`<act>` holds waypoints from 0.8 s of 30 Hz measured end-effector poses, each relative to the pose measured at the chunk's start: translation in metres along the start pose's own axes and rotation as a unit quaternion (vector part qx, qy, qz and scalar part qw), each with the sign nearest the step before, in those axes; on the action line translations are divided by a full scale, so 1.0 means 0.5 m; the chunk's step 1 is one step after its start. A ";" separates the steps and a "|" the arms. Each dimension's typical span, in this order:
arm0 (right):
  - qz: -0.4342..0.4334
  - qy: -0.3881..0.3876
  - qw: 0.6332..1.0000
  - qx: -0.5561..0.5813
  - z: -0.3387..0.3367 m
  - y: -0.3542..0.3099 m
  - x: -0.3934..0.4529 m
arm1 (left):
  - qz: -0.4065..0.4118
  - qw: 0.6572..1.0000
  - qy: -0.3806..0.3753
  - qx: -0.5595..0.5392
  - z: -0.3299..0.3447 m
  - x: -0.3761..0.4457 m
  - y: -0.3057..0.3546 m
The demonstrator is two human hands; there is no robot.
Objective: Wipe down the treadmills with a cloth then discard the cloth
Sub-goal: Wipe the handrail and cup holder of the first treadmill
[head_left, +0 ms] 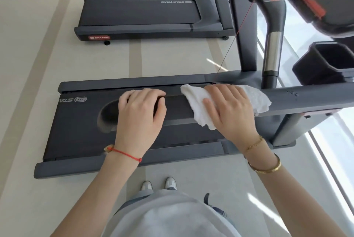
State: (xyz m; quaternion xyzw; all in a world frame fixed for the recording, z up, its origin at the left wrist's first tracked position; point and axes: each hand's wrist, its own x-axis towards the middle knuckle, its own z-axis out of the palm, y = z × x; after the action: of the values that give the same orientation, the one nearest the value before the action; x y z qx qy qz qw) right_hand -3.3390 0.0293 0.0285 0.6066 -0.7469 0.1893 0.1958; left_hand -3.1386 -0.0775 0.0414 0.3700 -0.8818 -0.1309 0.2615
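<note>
Right hand presses flat, fingers spread, on the white cloth over the near treadmill's handrail. Left hand curls round that rail, fingertips hidden. Console cut off top right.

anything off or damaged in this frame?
Nothing spilled or askew. Only oddity: pale scuff marks on the near treadmill's handrail, just right of the white cloth under the right hand. Left hand grips the same rail. Whether they are scratches or dirt is unclear.
</note>
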 end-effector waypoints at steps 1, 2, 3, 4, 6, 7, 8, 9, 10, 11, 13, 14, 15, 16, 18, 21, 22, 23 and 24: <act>0.034 0.005 0.999 -0.007 -0.007 0.022 -0.001 | 0.005 1.000 -0.005 -0.002 0.007 0.003 0.014; 0.063 0.010 0.998 -0.014 -0.012 0.035 0.000 | 0.009 1.000 -0.009 -0.003 0.015 0.006 0.027; 0.082 0.013 0.996 -0.022 -0.013 0.038 0.004 | 0.012 1.000 -0.014 -0.005 0.022 0.009 0.038; 0.091 0.013 0.995 -0.028 -0.011 0.030 0.008 | 0.014 1.000 -0.018 -0.009 0.028 0.012 0.048; 0.073 0.009 0.997 -0.027 -0.003 -0.004 0.011 | 0.019 0.999 -0.022 -0.016 0.037 0.015 0.064; 0.056 0.008 0.998 -0.013 0.003 -0.022 0.007 | 0.019 0.999 -0.023 -0.018 0.040 0.017 0.069; 0.039 0.004 0.999 0.006 0.008 -0.034 -0.001 | 0.016 0.999 -0.024 -0.024 0.043 0.018 0.070; 0.023 -0.005 0.999 0.025 0.009 -0.040 -0.010 | 0.012 0.999 -0.026 -0.031 0.045 0.019 0.069; 0.005 -0.020 0.999 0.036 0.008 -0.036 -0.017 | 0.008 0.999 -0.027 -0.039 0.045 0.020 0.068; -0.010 -0.035 0.999 0.040 0.004 -0.025 -0.021 | 0.007 0.999 -0.025 -0.044 0.046 0.022 0.067; -0.013 -0.047 0.998 0.034 -0.003 0.003 -0.031 | 0.016 0.998 -0.028 -0.049 0.046 0.025 0.068; -0.001 -0.044 0.999 0.027 -0.007 0.017 -0.038 | 0.024 0.998 -0.029 -0.051 0.048 0.025 0.071; 0.016 -0.038 0.999 0.020 -0.010 0.032 -0.045 | 0.030 0.998 -0.027 -0.051 0.049 0.026 0.075; 0.035 -0.029 0.999 0.011 -0.013 0.048 -0.051 | 0.036 0.998 -0.027 -0.051 0.052 0.029 0.080; 0.071 -0.016 0.997 0.001 -0.019 0.077 -0.060 | 0.048 0.997 -0.039 -0.052 0.061 0.036 0.093; 0.092 -0.004 0.996 -0.007 -0.029 0.117 -0.065 | 0.063 0.994 -0.064 -0.060 0.074 0.047 0.120; 0.091 -0.001 0.996 -0.009 -0.031 0.127 -0.065 | 0.066 0.993 -0.073 -0.062 0.079 0.051 0.131; 0.088 0.002 0.996 -0.009 -0.032 0.138 -0.066 | 0.067 0.992 -0.081 -0.063 0.086 0.055 0.143; 0.084 0.005 0.996 -0.007 -0.033 0.150 -0.069 | 0.068 0.992 -0.090 -0.063 0.092 0.059 0.155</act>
State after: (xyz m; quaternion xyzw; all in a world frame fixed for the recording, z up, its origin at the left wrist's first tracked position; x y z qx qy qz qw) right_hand -3.4052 0.0810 0.0212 0.5388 -0.7959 0.2028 0.1876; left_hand -3.2270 -0.0437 0.0467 0.2787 -0.9150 -0.2004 0.2120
